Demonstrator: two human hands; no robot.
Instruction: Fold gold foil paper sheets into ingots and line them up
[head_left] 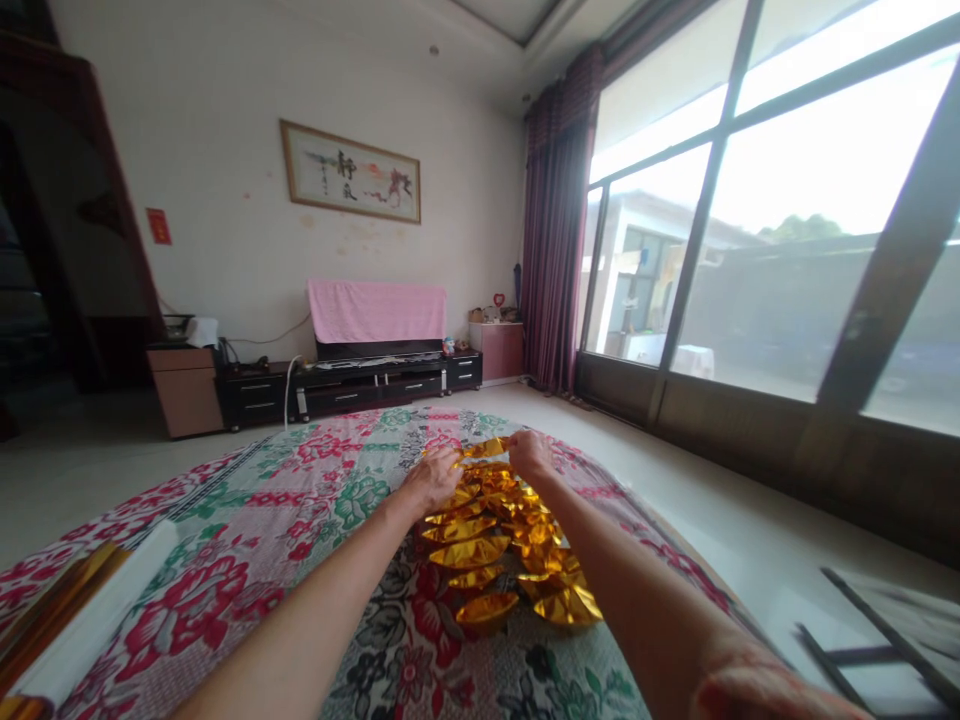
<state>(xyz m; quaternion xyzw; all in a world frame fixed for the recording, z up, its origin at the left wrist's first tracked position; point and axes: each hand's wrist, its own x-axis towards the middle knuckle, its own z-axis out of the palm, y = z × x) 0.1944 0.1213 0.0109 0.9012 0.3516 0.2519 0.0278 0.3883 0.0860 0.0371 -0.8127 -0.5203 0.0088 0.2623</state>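
Your left hand [435,478] and right hand [531,456] hold a gold foil piece [487,448] between them, at the far end of the rows of folded foil shapes [471,552] on the patterned cloth [300,540]; the fingers of each look closed in a pinch, left ones on its left end, right ones on its right end, though their exact contact is too small to make out.

It looks very light and thin, with a crisp skin that likely creases easily and keeps the dent; the shiny face may slip a little, and a hard pull could tear it; the two ends seem the best places to hold, with light pressure and the middle left unpressed.

Its long axis runs left to right, across your line of view, with the right end slightly farther away; you cannot tell a front from a back, as your fingers cover both tips; most of the nearer left-row shapes lie roughly crosswise too.
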